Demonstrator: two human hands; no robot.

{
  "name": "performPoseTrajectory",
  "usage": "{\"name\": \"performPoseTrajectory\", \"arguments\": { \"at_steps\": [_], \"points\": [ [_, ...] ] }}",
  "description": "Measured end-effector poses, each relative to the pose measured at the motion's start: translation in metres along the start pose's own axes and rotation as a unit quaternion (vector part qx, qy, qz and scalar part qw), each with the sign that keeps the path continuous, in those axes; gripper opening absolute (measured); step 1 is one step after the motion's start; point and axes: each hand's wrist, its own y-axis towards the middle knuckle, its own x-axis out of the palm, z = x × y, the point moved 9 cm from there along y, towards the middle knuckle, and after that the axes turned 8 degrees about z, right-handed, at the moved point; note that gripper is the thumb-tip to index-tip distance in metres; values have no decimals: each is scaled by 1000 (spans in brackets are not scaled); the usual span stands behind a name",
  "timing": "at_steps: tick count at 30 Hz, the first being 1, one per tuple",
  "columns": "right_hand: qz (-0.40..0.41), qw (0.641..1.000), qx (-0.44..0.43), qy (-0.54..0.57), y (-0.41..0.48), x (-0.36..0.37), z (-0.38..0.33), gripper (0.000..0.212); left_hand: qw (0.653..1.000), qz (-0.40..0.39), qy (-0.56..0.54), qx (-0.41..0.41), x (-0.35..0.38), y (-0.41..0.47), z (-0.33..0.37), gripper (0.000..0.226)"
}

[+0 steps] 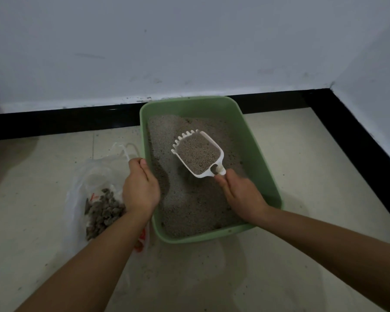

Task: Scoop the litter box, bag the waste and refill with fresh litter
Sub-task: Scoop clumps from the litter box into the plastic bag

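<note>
Scooping looks partly done. The right hand point(241, 194) curls its fingers round the handle of the scoop point(198, 154), which is heaped with litter just beyond them, over the green litter box point(253, 140). The left hand point(140, 188) grips the mouth of the bag point(81, 176), with clumps point(104, 212) already inside, beside its wrist. Sifting, tying off and refilling seem still to do.

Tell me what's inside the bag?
Grey-brown clumps lie inside the bag. The left hand, gripping its handle, and the forearm cover the bag's right part, so anything there is hidden.
</note>
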Motion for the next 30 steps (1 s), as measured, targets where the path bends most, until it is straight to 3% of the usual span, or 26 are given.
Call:
{"name": "performPoseTrajectory", "arguments": {
  "at_steps": [5, 14, 30],
  "points": [
    [25, 1000, -11, 12, 2, -9, -9, 40, 1000, -3, 6, -2, 0, 1, 0, 32],
    [40, 999, 10, 2, 12, -12, -1, 30, 1000, -3, 12, 6, 1, 1, 2, 31],
    [12, 999, 15, -28, 10, -6, 4, 30, 1000, 3, -1, 13, 3, 2, 0, 33]
  ]
}}
